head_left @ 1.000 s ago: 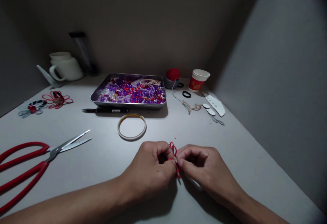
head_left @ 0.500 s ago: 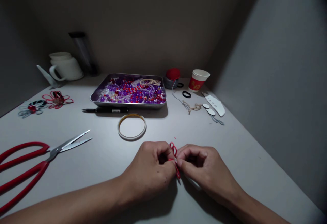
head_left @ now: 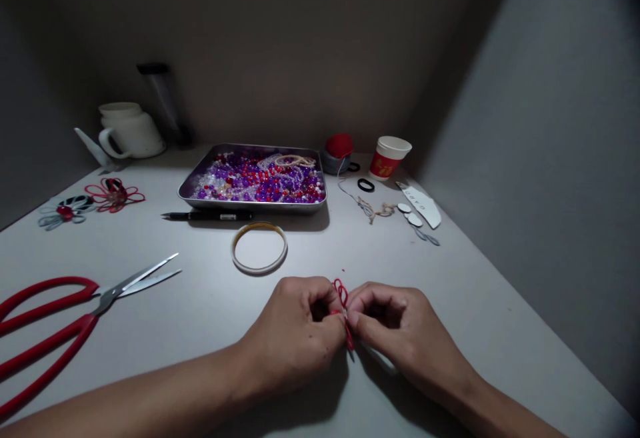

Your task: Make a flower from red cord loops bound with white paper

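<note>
Both hands pinch a red cord at the table's near edge.
Left hand (head_left: 295, 331) and right hand (head_left: 400, 331) meet fingertip to fingertip, gripping the looped red cord (head_left: 343, 305).

Shiny metal tray (head_left: 186, 188); matt table (head_left: 475, 305)

A metal tray (head_left: 186, 188) heaped with purple, red and clear beads is set at the middle of the table (head_left: 500, 331). A black pen (head_left: 207, 216) is laid along its near edge, and a tape ring (head_left: 259, 247) lies just in front. Red-handled scissors (head_left: 60, 321) (blades slightly apart) are seen at the left. Two wire flowers (head_left: 93, 199) lie far left, a white jug (head_left: 129, 131) behind them. A paper cup (head_left: 389, 157) and a black hair tie (head_left: 365, 185) are placed right of the tray.
</note>
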